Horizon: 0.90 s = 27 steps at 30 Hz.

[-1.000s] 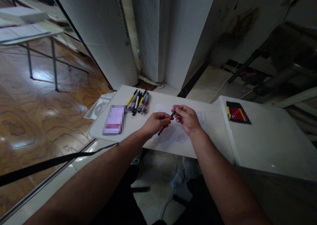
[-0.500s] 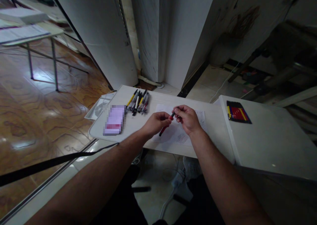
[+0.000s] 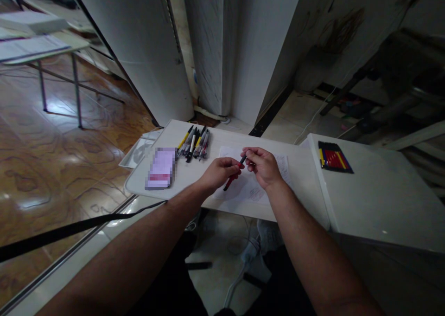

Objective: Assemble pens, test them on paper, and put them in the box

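Over a sheet of paper (image 3: 255,195) with writing on it, both hands meet at a red pen (image 3: 228,183) with dark ends. My left hand (image 3: 222,171) is closed around the red barrel. At the pen's upper dark end, the fingers of my right hand (image 3: 260,164) pinch it. The pen slants from upper right to lower left. To the left lies a loose group of several pens (image 3: 193,143), black, yellow, white and red. A phone (image 3: 162,167) with a blurred, light purple screen rests left of them.
On the white table (image 3: 191,181) a black strap crosses the left edge. A second white surface (image 3: 375,200) adjoins at right, bearing a flat pack of red and yellow pens (image 3: 334,158). A power strip (image 3: 250,250) with cables lies on the floor below.
The fingers of both hands have shifted slightly on the pen, and more of its dark upper part shows between them. The arms and the other things have stayed in place.
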Each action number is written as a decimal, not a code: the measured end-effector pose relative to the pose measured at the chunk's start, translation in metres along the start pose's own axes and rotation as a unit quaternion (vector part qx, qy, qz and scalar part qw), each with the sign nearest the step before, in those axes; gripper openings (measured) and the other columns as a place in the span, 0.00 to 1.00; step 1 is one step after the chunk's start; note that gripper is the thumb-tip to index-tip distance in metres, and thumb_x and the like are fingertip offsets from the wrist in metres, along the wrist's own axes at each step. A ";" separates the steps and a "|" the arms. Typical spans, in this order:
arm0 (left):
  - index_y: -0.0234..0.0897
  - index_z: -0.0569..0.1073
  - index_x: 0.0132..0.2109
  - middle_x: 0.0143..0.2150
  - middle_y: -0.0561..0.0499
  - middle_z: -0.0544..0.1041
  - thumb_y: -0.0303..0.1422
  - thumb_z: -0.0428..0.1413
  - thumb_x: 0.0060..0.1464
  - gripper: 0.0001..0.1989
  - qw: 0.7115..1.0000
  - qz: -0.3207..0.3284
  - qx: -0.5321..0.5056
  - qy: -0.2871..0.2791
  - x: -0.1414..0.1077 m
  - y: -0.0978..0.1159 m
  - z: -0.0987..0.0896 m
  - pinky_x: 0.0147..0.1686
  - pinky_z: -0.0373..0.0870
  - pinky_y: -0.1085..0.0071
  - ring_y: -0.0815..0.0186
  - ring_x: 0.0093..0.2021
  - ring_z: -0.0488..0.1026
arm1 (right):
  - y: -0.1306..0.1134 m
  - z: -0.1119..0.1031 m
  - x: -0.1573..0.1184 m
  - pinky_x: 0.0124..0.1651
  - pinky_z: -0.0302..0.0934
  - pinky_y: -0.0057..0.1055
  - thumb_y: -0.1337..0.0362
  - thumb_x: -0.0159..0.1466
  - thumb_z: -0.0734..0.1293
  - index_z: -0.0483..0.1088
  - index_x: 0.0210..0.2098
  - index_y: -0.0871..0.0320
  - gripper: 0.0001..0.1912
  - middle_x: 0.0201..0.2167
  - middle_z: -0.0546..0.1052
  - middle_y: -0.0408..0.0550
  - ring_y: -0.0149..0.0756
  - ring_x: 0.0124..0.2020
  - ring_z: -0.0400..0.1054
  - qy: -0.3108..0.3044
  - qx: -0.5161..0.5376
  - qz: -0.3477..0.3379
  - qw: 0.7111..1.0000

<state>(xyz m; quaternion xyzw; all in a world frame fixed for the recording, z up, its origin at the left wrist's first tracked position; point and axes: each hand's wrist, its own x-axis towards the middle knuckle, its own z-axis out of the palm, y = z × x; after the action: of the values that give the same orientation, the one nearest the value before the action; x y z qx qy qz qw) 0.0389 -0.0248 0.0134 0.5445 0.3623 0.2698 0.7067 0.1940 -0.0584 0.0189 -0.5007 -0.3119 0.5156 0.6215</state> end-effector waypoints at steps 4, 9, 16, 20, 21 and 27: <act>0.30 0.75 0.35 0.28 0.49 0.75 0.32 0.58 0.48 0.09 0.999 -0.017 -0.024 -0.016 -0.001 0.000 0.001 0.27 0.63 0.73 0.70 0.26 0.69 | -0.001 0.000 0.000 0.21 0.52 0.24 0.61 0.49 0.74 0.77 0.33 0.59 0.12 0.30 0.78 0.46 0.25 0.24 0.62 -0.012 0.008 0.005 1.000; 0.31 0.74 0.34 0.26 0.50 0.73 0.33 0.59 0.49 0.08 0.999 -0.007 -0.015 -0.029 -0.001 -0.002 0.000 0.27 0.63 0.73 0.70 0.26 0.68 | -0.001 0.000 0.000 0.20 0.51 0.24 0.62 0.49 0.73 0.76 0.31 0.59 0.10 0.27 0.78 0.45 0.25 0.22 0.61 -0.009 0.002 -0.006 1.000; 0.32 0.72 0.33 0.26 0.53 0.72 0.34 0.62 0.45 0.11 1.000 0.015 0.018 -0.014 0.000 -0.001 0.000 0.28 0.63 0.73 0.71 0.25 0.67 | 0.000 0.002 0.000 0.20 0.51 0.23 0.62 0.49 0.74 0.75 0.29 0.59 0.09 0.26 0.77 0.44 0.25 0.22 0.61 0.001 0.004 -0.018 1.000; 0.32 0.72 0.33 0.25 0.54 0.72 0.34 0.63 0.43 0.11 1.000 0.016 0.018 0.000 0.000 0.000 0.002 0.28 0.63 0.73 0.72 0.25 0.67 | 0.000 0.003 0.000 0.20 0.51 0.23 0.62 0.49 0.74 0.75 0.29 0.59 0.10 0.26 0.77 0.44 0.25 0.21 0.61 0.004 0.000 -0.020 1.000; 0.32 0.73 0.33 0.25 0.54 0.72 0.34 0.63 0.43 0.11 1.000 0.016 0.020 0.004 0.000 0.000 0.002 0.28 0.63 0.73 0.71 0.25 0.67 | 0.000 0.003 0.000 0.20 0.51 0.23 0.62 0.48 0.74 0.75 0.29 0.59 0.10 0.26 0.77 0.44 0.25 0.22 0.61 0.005 -0.002 -0.019 1.000; 0.32 0.73 0.33 0.25 0.53 0.72 0.34 0.62 0.43 0.11 0.999 0.016 0.028 0.009 0.001 -0.002 0.001 0.27 0.63 0.73 0.71 0.25 0.67 | 0.001 0.002 0.001 0.20 0.51 0.23 0.61 0.48 0.74 0.75 0.29 0.59 0.11 0.26 0.77 0.44 0.25 0.22 0.61 0.008 -0.002 -0.018 1.000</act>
<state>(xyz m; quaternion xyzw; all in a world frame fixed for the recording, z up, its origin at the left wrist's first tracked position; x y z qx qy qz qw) 0.0405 -0.0255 0.0114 0.5674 0.3670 0.2756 0.6837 0.1917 -0.0572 0.0185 -0.5006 -0.3168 0.4998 0.6319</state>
